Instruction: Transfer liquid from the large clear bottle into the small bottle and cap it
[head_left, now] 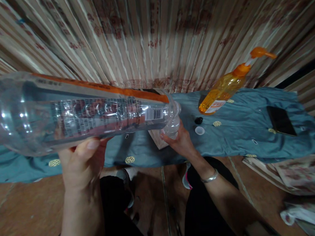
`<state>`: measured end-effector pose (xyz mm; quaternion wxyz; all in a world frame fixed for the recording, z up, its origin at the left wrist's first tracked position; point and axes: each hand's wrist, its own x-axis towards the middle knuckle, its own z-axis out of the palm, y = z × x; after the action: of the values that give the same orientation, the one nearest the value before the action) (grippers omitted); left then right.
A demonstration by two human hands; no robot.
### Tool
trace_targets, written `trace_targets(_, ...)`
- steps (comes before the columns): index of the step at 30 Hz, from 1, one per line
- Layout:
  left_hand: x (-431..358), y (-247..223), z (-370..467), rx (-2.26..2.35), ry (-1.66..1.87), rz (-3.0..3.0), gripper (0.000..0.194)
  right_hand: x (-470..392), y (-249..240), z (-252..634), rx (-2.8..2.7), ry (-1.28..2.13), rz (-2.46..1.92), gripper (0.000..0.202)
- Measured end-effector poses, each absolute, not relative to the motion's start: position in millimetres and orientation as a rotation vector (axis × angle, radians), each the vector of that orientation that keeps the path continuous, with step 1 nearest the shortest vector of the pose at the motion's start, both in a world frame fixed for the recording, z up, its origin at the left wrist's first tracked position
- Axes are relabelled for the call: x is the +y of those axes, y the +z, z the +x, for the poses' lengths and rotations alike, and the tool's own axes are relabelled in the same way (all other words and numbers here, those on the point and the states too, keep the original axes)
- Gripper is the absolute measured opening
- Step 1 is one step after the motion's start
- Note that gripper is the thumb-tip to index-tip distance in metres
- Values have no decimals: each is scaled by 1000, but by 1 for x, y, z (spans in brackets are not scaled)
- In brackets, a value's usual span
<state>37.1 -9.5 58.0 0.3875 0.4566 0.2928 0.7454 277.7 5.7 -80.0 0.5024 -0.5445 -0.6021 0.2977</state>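
Observation:
A large clear plastic bottle [100,115] with an orange-edged label lies nearly level across the left half, its neck toward the right. Wrapped round its underside is my left hand [84,156]. My right hand [179,140] has its fingers round a small clear container [171,128] just below the large bottle's neck. The neck and the small container overlap in view; whether they touch I cannot tell. A pump bottle [222,91] with orange liquid stands to the right, its orange pump head [261,52] raised on top.
A black cap [198,120] and a white round lid [199,130] lie on the blue-green cloth [237,126]. A dark flat object [281,120] rests at the right. Beneath my hands is a pale box-like item [158,139]. A pleated curtain [153,34] hangs behind.

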Motion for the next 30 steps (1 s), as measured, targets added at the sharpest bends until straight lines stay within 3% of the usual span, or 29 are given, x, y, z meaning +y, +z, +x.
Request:
trace_targets(8, -10, 57, 36, 709, 1921, 1141, 100, 6, -80, 278, -1466, 711, -1303, 83)
trace_targets(30, -10, 57, 33, 770, 1885, 1160, 115, 7, -83, 278, -1489, 676, -1299, 83)
